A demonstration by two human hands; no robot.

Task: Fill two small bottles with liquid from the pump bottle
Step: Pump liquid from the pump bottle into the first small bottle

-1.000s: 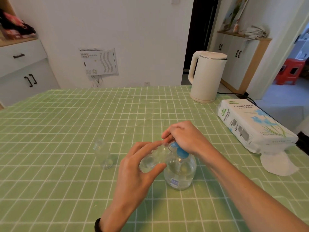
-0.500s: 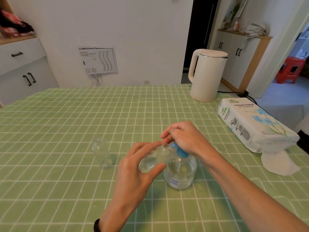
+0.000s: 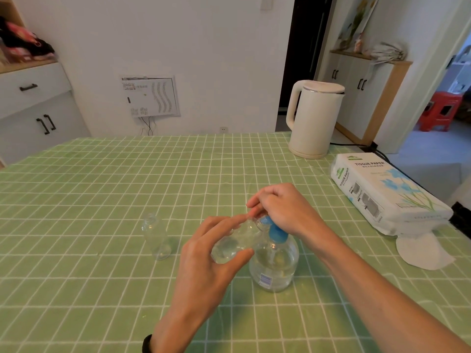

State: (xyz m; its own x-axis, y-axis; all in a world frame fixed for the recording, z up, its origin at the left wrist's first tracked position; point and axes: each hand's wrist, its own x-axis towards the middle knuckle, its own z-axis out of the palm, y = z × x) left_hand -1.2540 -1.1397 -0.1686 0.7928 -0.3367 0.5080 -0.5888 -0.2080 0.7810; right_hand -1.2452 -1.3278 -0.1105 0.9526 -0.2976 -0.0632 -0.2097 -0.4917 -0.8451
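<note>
Far from edges, left hand holds small bottle against pump bottle.

The tissue pack reads "TISSUE PAPER" twice.

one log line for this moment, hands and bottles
left hand: grips tilted small bottle at spout | right hand: holds pump bottle head | other bottle: upright, apart

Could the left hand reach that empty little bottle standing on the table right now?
Probably, as to the way: the standing bottle sits just beside the left hand, only tablecloth between. But its fingers grip the other small bottle at the pump bottle, so it must let go first.
</note>
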